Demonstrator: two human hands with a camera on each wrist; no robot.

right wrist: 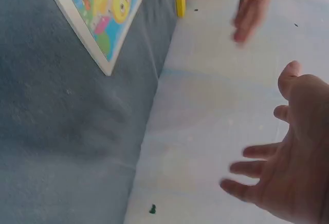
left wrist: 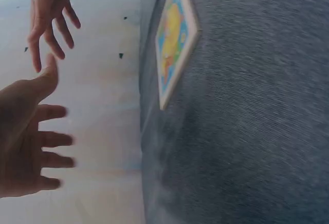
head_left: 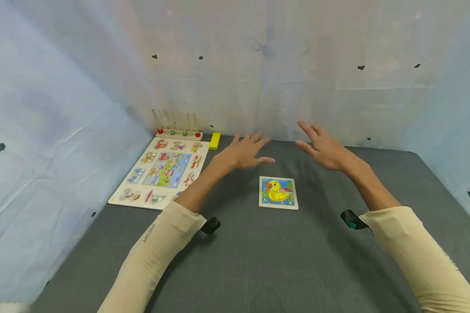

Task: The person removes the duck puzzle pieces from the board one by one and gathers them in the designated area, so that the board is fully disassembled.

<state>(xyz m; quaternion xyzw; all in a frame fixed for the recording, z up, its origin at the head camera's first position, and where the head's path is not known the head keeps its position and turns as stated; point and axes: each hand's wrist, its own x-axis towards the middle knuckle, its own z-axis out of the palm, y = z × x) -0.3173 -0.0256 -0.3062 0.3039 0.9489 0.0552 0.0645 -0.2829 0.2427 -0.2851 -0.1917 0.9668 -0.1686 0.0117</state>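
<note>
A square duck puzzle (head_left: 278,193) in a pale wooden frame lies flat on the dark grey table (head_left: 250,261). My left hand (head_left: 243,153) is raised beyond its far left side, fingers spread and straight, holding nothing. Past its far right side, my right hand (head_left: 324,150) hovers with extended fingers and nothing in its grasp. In the left wrist view, the spread fingers of the left hand (left wrist: 25,136) show clear of the puzzle (left wrist: 175,36). The right wrist view has the right hand (right wrist: 293,157) likewise apart from the puzzle (right wrist: 105,8).
At the back left lies a large wooden vehicle puzzle board (head_left: 141,191), partly behind my left forearm. Behind it stands a peg rack (head_left: 180,134) with red and green beads. A yellow block (head_left: 215,141) sits beside them. Pale sheeting (head_left: 297,87) walls the table's back and sides.
</note>
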